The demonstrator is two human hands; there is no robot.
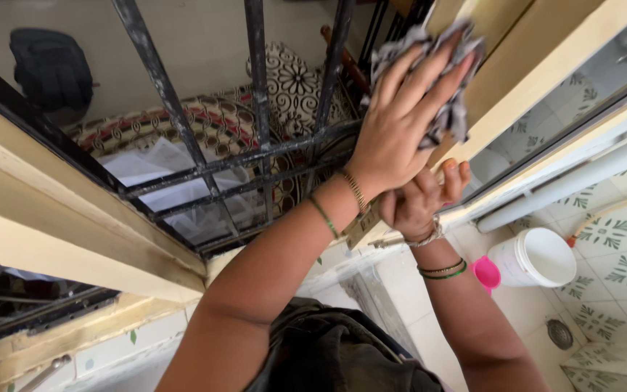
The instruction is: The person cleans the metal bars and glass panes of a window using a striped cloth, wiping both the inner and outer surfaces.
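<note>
My left hand [400,123] presses a grey-and-white patterned cloth [453,109] flat against the cream window frame [517,80], next to the black metal grille [255,156]. The cloth bunches out above and to the right of my fingers. Just below it, my right hand [419,203] curls its fingers over the edge of the same frame and grips it. Both wrists wear thin bangles.
A white bucket [535,258] and a pink mug [486,274] stand on the patterned tile floor [618,276] at lower right, near a round drain [559,334]. A white pipe [575,181] runs along the wall. Through the grille I see patterned cushions [295,83], papers and a black backpack [51,69].
</note>
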